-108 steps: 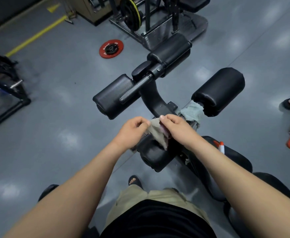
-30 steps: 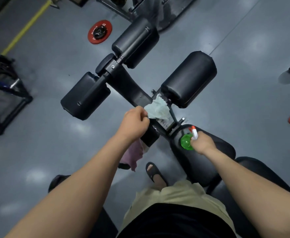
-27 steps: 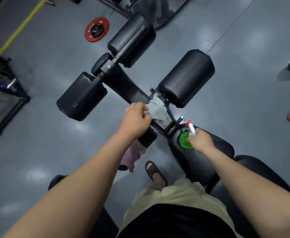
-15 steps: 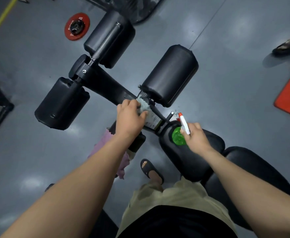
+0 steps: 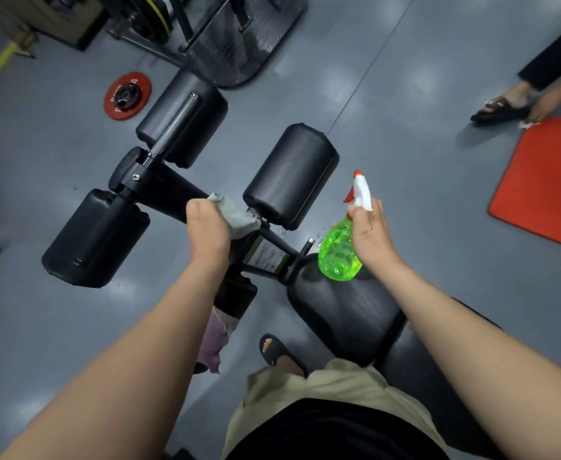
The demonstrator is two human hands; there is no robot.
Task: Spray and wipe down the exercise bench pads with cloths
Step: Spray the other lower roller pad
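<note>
moved: the bottle [image 5: 339,257] is up off the seat [image 5: 345,310] now. a moment ago the right hand [image 5: 370,234] was only taking hold of it there. the left hand [image 5: 207,230] has closed over the grey cloth [image 5: 236,212].
right hand: curled round the bottle's neck under the white head, holding it in the air just right of the roller [image 5: 290,175].
left hand: gripping the grey cloth, bunched against the frame [image 5: 169,190] just left of the roller's near end.
pink cloth [image 5: 214,343]: hangs loose well back from the roller, under the left forearm. i can't make out what it hangs from.
aim: the nozzle looks to point along the roller's right side, not at it.
risk, overspray: a squeeze from here would likely wet the floor [image 5: 405,144] beyond the roller rather than the vinyl. there are already what look like drops by its near end.
risk, slipping: that floor is smooth and the person wears a sandal [image 5: 277,351]. another foot [image 5: 501,106] stands well right of the roller, by the mat [image 5: 544,180].
risk, left hand: swinging the nozzle in toward the roller puts the left hand and cloth in the line of the mist, and a soaked cloth would smear, not dry.
risk, roller: if it turns on its bar, a wipe may just spin it.
risk, pink cloth: a nudge from the forearm could drop it on the floor.
</note>
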